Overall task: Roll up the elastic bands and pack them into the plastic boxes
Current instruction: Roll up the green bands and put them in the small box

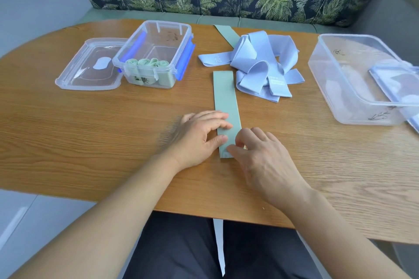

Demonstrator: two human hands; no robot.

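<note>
A flat sage-green elastic band (225, 93) lies lengthwise in the middle of the oval wooden table (90, 131), its near end under both hands. The left hand (197, 136) presses on the band with relaxed, nearly straight fingers, its thumb at the band's left edge. The right hand (260, 156) pinches the near end between thumb and curled fingers. To the far left stands a small clear plastic box with blue clips (166, 23), holding rolled green bands (147, 63), with its clear lid (88, 68) just beside it. A loose pile of pale blue elastic bands (256, 63) lies right of the band, and a large clear plastic box (335, 88) stands at the right edge.
</note>
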